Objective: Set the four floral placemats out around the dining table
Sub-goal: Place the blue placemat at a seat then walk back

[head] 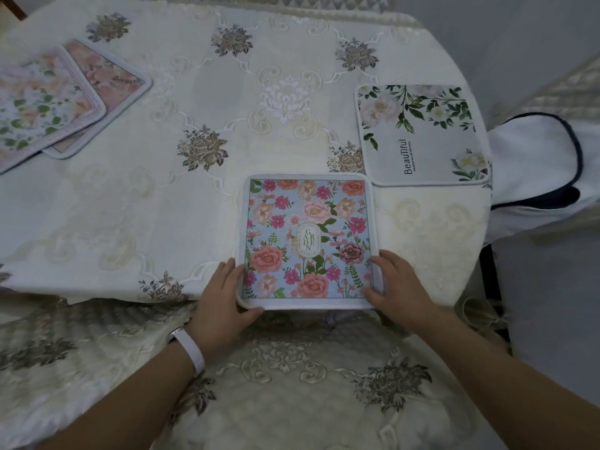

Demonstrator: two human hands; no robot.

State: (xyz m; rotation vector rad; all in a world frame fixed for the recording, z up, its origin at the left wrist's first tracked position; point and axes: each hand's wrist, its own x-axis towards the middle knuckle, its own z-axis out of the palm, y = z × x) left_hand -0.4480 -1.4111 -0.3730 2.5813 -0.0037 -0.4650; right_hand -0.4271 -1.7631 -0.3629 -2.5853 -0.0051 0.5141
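Observation:
A blue placemat [308, 235] with pink and coral flowers and the word GARDEN lies at the near edge of the dining table [130, 206]. My left hand [224, 297] grips its near left corner and my right hand [396, 284] grips its near right corner. A white placemat [422, 134] with green leaves and the word Beautiful lies flat at the right edge. At the far left, two pale pink floral placemats overlap: the upper one [42, 102] partly covers the lower one [110, 79].
An embroidered cream tablecloth [285, 95] covers the table and hangs over its near edge. A white chair cover with dark piping [539, 170] stands at the right side. A quilted chair back [318, 1] shows beyond the far edge.

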